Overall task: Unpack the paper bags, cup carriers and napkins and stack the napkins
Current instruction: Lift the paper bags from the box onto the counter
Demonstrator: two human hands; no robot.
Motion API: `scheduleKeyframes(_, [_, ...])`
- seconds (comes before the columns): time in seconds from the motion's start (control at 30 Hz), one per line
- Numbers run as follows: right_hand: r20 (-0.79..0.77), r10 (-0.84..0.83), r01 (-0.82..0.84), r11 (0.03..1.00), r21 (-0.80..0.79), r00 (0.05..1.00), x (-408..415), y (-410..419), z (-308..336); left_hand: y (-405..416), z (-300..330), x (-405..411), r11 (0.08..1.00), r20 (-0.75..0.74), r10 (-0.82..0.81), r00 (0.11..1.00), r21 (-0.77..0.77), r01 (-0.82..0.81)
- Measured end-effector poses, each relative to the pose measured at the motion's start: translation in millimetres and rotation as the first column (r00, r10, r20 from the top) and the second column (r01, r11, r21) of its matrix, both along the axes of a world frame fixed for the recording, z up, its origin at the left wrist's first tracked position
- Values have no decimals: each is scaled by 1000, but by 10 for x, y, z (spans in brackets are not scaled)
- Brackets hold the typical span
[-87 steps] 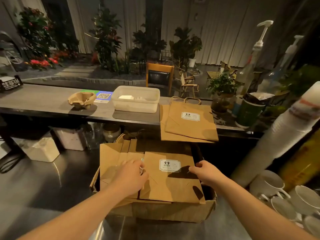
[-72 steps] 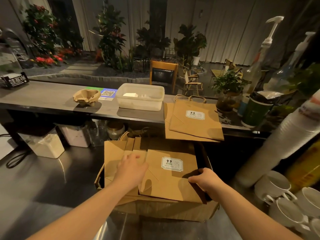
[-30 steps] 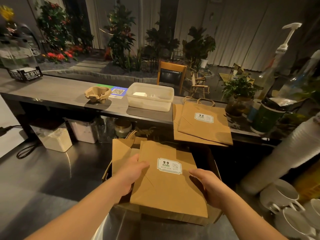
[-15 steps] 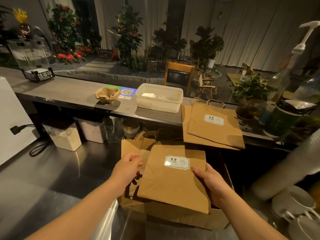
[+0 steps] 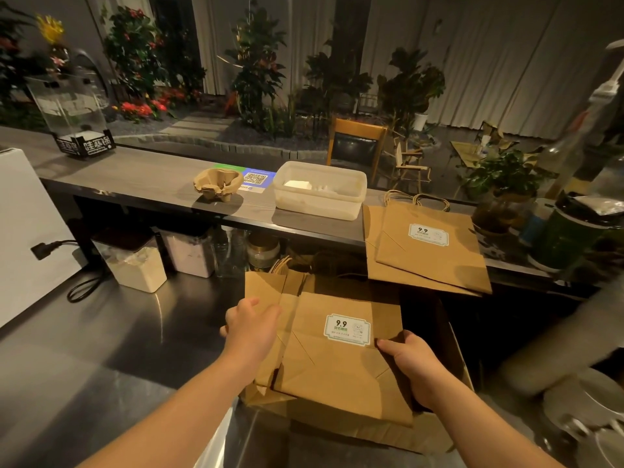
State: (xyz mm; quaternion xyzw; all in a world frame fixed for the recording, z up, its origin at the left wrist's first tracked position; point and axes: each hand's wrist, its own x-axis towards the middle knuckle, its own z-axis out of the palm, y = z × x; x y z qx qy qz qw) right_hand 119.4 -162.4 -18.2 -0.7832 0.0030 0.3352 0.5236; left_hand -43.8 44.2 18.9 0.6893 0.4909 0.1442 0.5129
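So I've got a flat brown kraft paper bag with a white-and-green "9.9" sticker (image 5: 341,359) in the lower middle of the frame, tilted over an open brown cardboard box (image 5: 435,434) sitting on the shiny steel table (image 5: 101,359). My right hand (image 5: 413,366) grips the bag's right edge, thumb on top, fingers curled under it. My left hand (image 5: 251,327) is on the bag's left edge with fingers curled over it; more folded brown bags (image 5: 263,285) are packed in the box just behind.

Up on the grey wooden upper table (image 5: 141,177) across the middle of the frame, two more flat brown handled bags with the same sticker (image 5: 425,251) lie stacked at the right, hanging a bit over the front edge. Left of them sits a translucent plastic tub (image 5: 319,190) with something white inside, can't tell if it's the napkins. Further left, a nested stack of brown pulp cup carriers (image 5: 217,184) beside a blue-green QR code card (image 5: 255,179).
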Motion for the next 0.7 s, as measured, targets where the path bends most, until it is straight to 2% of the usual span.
scheduleKeyframes(0.27, [-30, 62, -64, 996, -67, 998, 101, 29, -27, 21, 25, 60, 992, 104, 47, 993, -120, -34])
scheduleKeyframes(0.43, [-63, 81, -83, 996, -21, 995, 133, 24, -80, 136, -48, 35, 945, 149, 112, 982, -322, -59])
scheduleKeyframes(0.57, [-99, 136, -133, 990, 39, 986, 135, -14, -36, 144, -115, 24, 885, 143, 58, 988, -465, 15])
scheduleKeyframes(0.7, [-112, 177, -169, 983, 74, 978, 91, -52, 41, 87, -121, 6, 872, 151, 4, 988, -485, 71])
